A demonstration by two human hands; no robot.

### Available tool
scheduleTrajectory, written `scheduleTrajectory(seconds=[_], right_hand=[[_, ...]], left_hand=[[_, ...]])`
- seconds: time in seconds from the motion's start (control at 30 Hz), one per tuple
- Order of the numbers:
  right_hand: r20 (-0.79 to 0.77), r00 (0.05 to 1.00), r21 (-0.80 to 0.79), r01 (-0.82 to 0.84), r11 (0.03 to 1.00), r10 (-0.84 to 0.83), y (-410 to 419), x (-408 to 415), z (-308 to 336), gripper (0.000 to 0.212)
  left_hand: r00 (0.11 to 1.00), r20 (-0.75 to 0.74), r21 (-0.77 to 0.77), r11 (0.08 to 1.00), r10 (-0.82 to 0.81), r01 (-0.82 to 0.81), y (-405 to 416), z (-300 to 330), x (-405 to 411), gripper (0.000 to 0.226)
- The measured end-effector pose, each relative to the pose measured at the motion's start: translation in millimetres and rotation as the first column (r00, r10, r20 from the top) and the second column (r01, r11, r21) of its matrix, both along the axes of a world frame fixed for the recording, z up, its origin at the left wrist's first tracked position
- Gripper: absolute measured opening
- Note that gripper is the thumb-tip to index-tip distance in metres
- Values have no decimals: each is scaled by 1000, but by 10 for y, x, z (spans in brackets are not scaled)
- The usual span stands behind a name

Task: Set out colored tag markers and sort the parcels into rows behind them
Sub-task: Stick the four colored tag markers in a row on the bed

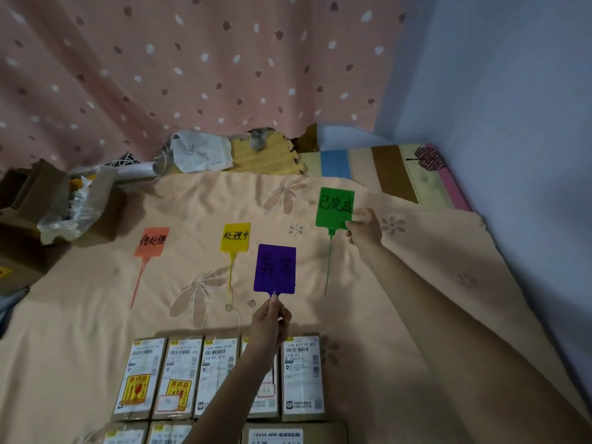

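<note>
An orange tag (152, 241) and a yellow tag (235, 237) lie flat on the peach bedsheet (96, 299), each with a long tail pointing toward me. My right hand (365, 227) pinches the right edge of a green tag (334, 208) at the far right of the row. My left hand (270, 322) holds a purple tag (275, 269) upright by its stem, above the sheet between the yellow and green tags. Several brown parcels (298, 376) with white labels lie in rows near me, partly hidden by my left forearm.
An open cardboard box (64, 206) with plastic wrap sits at the far left. A crumpled white bag (200, 152) and wooden foam mats (256, 157) lie beyond the sheet. A dotted pink curtain (192, 65) hangs behind, a blue wall (512, 123) on the right.
</note>
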State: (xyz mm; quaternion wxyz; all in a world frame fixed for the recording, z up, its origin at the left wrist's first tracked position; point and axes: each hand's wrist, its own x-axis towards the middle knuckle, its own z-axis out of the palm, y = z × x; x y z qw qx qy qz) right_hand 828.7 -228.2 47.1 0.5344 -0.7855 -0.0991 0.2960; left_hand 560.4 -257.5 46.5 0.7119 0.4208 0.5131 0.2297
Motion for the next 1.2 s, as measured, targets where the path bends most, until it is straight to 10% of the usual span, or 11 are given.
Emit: scheduleTrajectory(seconds=[0.4,0.6,0.97,1.2], right_hand=[[-169,985,-226,-62,972,24,306,16,-983,38],[4,992,-295,-121,948,128,107,-28,-787,22],[-344,893,168,-245,955,289,-402,-579,-104,24],[-276,931,230,-178,957,240,-524,-284,36,5]], left_hand=[[998,-12,-40,998,54,-54,414,-264,-168,44],[998,32,-88,995,51,-48,428,-244,-65,44],[993,91,-94,992,-70,79,277,51,879,44],[984,82,-80,983,-156,163,99,120,1294,43]])
